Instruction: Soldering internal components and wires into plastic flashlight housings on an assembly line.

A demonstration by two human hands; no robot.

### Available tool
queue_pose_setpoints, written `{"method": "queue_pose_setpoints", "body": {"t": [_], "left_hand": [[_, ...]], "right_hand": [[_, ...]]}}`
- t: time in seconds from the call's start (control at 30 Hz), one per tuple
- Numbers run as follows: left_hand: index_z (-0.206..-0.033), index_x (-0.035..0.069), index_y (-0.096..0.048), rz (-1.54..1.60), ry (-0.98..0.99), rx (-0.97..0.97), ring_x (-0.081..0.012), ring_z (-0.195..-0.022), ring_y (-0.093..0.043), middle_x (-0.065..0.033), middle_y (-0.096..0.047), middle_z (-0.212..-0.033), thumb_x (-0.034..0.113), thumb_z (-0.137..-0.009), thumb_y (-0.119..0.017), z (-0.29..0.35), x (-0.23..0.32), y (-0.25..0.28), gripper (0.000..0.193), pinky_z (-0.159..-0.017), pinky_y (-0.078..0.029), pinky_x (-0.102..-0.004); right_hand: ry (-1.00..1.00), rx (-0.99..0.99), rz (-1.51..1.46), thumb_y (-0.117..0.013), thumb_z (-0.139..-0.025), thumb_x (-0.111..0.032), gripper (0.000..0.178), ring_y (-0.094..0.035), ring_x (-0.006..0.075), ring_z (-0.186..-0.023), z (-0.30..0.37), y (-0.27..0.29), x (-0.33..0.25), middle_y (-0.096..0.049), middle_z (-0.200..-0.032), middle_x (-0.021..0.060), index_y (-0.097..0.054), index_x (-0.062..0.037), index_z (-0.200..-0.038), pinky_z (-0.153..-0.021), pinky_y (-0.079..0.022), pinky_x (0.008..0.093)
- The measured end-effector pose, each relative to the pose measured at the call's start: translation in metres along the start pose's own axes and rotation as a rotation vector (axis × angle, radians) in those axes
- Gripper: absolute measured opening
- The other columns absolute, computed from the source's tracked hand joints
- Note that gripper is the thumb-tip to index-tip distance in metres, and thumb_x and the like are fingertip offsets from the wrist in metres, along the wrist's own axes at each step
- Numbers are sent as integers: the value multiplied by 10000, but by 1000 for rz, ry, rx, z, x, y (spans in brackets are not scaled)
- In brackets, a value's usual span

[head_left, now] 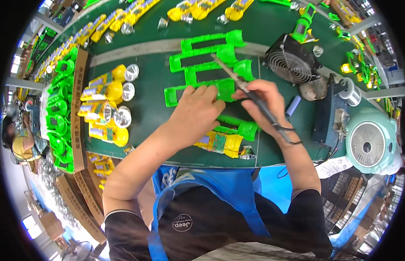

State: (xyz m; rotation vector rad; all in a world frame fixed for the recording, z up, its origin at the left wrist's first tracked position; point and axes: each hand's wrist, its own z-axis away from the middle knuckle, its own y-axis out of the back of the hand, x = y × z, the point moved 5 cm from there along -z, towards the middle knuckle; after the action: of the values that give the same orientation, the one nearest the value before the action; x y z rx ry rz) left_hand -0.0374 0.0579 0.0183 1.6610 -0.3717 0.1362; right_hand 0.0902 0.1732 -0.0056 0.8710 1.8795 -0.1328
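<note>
My right hand holds a soldering iron by its dark handle, with the metal tip pointing far left above the green frames. My left hand is closed, its fingers curled over the near edge of a green plastic housing; the fingertips are partly hidden. Beyond it lie several similar green housings in a stack of rows. Just nearer than my hands, another green housing lies beside a yellow housing with a small green circuit board and a silvery reflector.
Left, several yellow housings with reflectors stand by a cardboard box of green parts. Right are a black fan, a purple cylindrical cell, a solder spool, a blue box-shaped unit and a mint-green fan.
</note>
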Motion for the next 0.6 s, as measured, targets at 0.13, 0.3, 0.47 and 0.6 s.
{"method": "queue_pose_setpoints", "body": {"t": [0.13, 0.3, 0.47, 0.6], "left_hand": [[-924, 88, -563, -43, -184, 144, -288, -991, -543, -103, -544, -1049, 207, -648, -773, 23, 8, 38, 367, -877, -410, -433], [-1042, 83, -526, 24, -87, 60, -326, -994, -576, -116, -586, -1054, 225, -666, -805, 89, -3, 19, 489, -880, -425, -444], [-1025, 73, -487, 272, 114, 288, -352, -917, -602, -175, -596, -1047, 57, -602, -857, 88, -40, 76, 562, -788, -474, -446], [-1058, 55, -438, 321, 121, 420, -320, -844, -620, -126, -580, -930, 81, -740, -791, -55, -83, 89, 475, -776, -504, -363]], "right_hand": [[-7, -138, 228, -701, -787, 86, 468, -717, 241, -908, -4, -1, 8, -651, -1022, 133, -467, -53, -1167, -741, -584, 323], [8, -32, 325, -760, -769, -21, 407, -648, 245, -647, 27, 22, -4, -639, -890, 124, -523, -54, -1099, -563, -509, 333], [-145, 278, 59, -676, -854, -25, 381, -723, 243, -842, 100, 51, 0, -689, -910, 155, -436, -26, -1149, -684, -584, 331], [-20, 222, 205, -724, -834, -158, 309, -675, 232, -717, 84, 47, -19, -718, -911, 119, -527, -54, -1048, -601, -529, 321]]}}
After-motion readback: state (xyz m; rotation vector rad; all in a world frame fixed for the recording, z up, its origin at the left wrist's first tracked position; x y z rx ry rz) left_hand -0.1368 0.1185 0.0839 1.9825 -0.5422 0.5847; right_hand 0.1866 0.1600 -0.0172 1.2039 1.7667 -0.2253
